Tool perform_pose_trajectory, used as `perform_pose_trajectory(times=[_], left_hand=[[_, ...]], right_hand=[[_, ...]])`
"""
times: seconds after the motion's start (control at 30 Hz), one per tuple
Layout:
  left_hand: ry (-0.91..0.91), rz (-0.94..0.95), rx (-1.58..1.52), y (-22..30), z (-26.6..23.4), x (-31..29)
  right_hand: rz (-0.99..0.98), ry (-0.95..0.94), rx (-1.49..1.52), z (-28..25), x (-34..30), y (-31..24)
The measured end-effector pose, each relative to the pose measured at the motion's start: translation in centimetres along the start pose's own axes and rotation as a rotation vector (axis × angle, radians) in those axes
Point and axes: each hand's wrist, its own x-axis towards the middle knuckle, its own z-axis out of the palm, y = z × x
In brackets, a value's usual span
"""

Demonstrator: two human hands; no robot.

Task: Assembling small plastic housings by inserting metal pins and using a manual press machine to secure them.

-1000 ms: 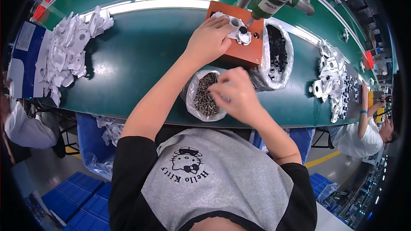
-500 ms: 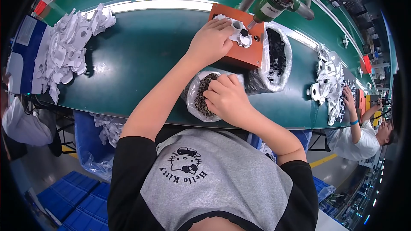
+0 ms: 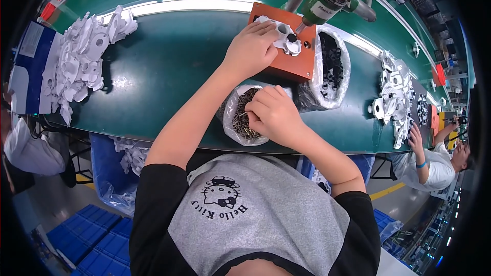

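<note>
Plainly, the left hand (image 3: 250, 51) lies over the left end of a white plastic part (image 3: 293, 47), its fingers side by side and reaching across the part, the thumb a little apart; whether they grip it or only rest on it, I cannot tell; the white part sits on top of an orange block (image 3: 286, 66), which stands toward the back of the green tabletop (image 3: 163, 71); a black round piece (image 3: 291, 38) shows on the part, near the pointed tip of a green machine (image 3: 326, 0) that leans in from above; nearer the body, the right hand (image 3: 273, 115) dips over a clear plastic bag (image 3: 231, 128) full of thin metal pieces (image 3: 242, 119), its fingers bunched and narrow at the pieces; what they hold, if anything, is hidden; just beside the block on the right stands another plastic bag (image 3: 344, 79), with black pieces (image 3: 331, 61) inside; a heap of white parts (image 3: 84, 59) lies at the far left and another pile (image 3: 395, 97) at the right, where a co-worker's hand (image 3: 417, 140) is near its lower end; below the left front edge is a blue bin (image 3: 105, 166), with more white pieces (image 3: 134, 157) in it
</note>
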Motion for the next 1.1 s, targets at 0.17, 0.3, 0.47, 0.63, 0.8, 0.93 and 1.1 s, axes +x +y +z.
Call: perform_pose_trajectory(times=[0.17, 0.3, 0.47, 0.63, 0.8, 0.93, 1.1], left_hand=[[0.022, -0.002, -0.016, 0.2, -0.2, 0.1], [0.026, -0.011, -0.022, 0.2, -0.2, 0.1], [0.017, -0.02, -0.024, 0.2, -0.2, 0.0], [0.015, -0.026, -0.022, 0.3, -0.2, 0.1], [0.012, -0.018, -0.007, 0.2, -0.2, 0.1], [0.014, -0.026, -0.021, 0.4, -0.3, 0.1], [0.021, -0.018, -0.029, 0.4, -0.3, 0.2]], right_hand=[[0.078, 0.035, 0.149, -0.8, 0.4, 0.2], [0.119, 0.004, 0.201, -1.4, 0.6, 0.2], [0.179, -0.018, 0.316, -1.9, 0.6, 0.1], [0.188, -0.019, 0.35, -2.0, 0.5, 0.0], [0.193, -0.062, 0.419, -2.9, 0.5, 0.2], [0.296, -0.132, 0.555, -3.5, 0.3, 0.3], [0.442, -0.086, 0.662, -4.6, 0.0, 2.4]])
